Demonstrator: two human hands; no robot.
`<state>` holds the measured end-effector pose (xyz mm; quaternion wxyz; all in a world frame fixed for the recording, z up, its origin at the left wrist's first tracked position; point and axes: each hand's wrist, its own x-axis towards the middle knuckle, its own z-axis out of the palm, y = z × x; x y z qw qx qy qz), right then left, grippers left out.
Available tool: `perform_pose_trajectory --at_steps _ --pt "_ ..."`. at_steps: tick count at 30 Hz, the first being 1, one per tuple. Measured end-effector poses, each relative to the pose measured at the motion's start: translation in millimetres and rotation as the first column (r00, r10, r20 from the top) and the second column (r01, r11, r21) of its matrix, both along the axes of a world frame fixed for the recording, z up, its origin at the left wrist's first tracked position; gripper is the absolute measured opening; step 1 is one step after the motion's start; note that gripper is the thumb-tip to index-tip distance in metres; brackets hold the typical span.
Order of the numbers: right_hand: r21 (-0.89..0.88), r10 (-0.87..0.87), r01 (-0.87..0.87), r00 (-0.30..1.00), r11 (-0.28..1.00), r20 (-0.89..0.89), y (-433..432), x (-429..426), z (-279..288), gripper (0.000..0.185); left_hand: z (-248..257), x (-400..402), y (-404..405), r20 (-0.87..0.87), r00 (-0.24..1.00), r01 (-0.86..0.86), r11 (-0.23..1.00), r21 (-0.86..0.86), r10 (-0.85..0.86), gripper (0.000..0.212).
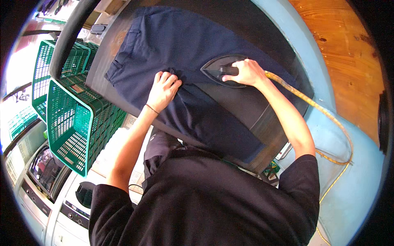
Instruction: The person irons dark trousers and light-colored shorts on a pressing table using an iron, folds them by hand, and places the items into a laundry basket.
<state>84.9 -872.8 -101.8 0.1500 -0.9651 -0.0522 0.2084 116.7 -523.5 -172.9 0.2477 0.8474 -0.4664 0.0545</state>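
Note:
Dark navy trousers (197, 40) lie spread on a dark pressing board (261, 123), waistband at the upper left, with the leg openings towards the right and the lower right. My left hand (164, 89) grips a bunched fold of the cloth near the crotch, fingers curled over it. My right hand (247, 72) is closed around the black handle of an iron (212, 68). The iron's pointed tip faces left, and its plate rests on the upper trouser leg at the gap between the legs. A yellow cord or hose (307, 98) runs from the iron to the right.
Green plastic crates (89, 135) stand at the left, beside a thick black curved tube (66, 40). White front-loading machines (72, 212) are at the lower left. A light blue surface (347, 184) curves along the right side, with a wooden panel (344, 55) beyond it.

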Motion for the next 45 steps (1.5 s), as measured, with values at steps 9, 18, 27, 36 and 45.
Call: perform_pose_trajectory --at_steps 9,18,27,36,45 --pt "0.091 -0.03 0.03 1.0 0.995 -0.001 87 46 -1 0.075 -8 42 49 -0.029 0.927 -0.374 0.924 -0.079 0.373 0.035" --pt "-0.053 -0.889 0.895 0.447 0.443 0.099 25 -59 3 0.086 -56 69 119 0.118 0.793 -0.606 0.753 0.258 0.598 0.058" --pt "0.022 -0.967 0.984 -0.176 -0.175 0.186 -128 -332 -21 0.082 -68 87 143 0.078 0.816 -0.57 0.772 0.282 0.573 0.059" --pt "0.194 -0.649 0.977 -0.092 0.086 0.756 -115 -433 -18 0.062 -59 111 173 0.132 0.648 -0.743 0.584 0.327 0.75 0.051" --pt "-0.254 -0.894 0.923 -0.166 -0.29 0.417 145 -460 -88 0.064 -35 133 211 -0.593 0.477 -0.673 0.704 0.228 0.648 0.046"
